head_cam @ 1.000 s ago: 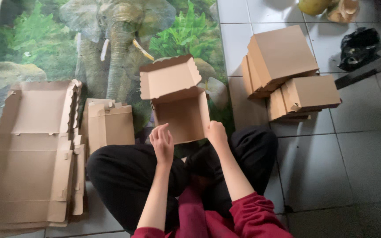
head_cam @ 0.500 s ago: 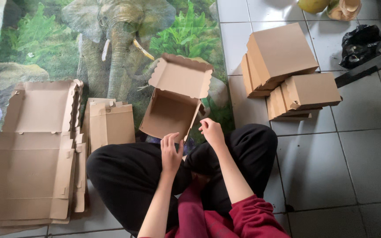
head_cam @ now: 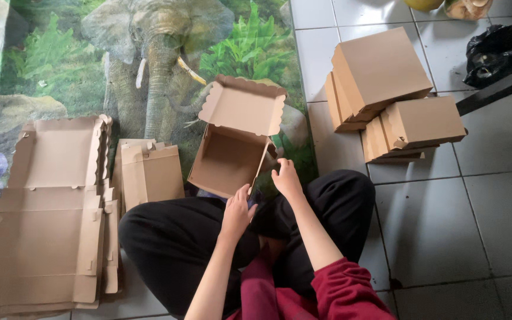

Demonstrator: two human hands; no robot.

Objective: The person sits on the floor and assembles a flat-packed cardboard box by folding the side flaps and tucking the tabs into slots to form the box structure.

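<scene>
An open brown cardboard box [head_cam: 226, 160] with a scalloped lid lies on my crossed legs and the floor in front of me, its lid flipped back. My left hand [head_cam: 236, 212] holds the box's near edge. My right hand [head_cam: 285, 176] pinches the box's right side wall near the front corner. The inside of the box holds nothing.
A stack of flat unfolded cardboard blanks [head_cam: 42, 213] lies at left, with a smaller folded stack [head_cam: 149, 172] beside it. Several finished closed boxes [head_cam: 386, 95] are piled on the white tiles at right. A black bag [head_cam: 493, 50] sits at far right. An elephant-print mat [head_cam: 149, 59] covers the floor ahead.
The box has tipped from standing upright against my hands to lying open, lid flipped back. Both hands have shifted down to its near and right edges.
</scene>
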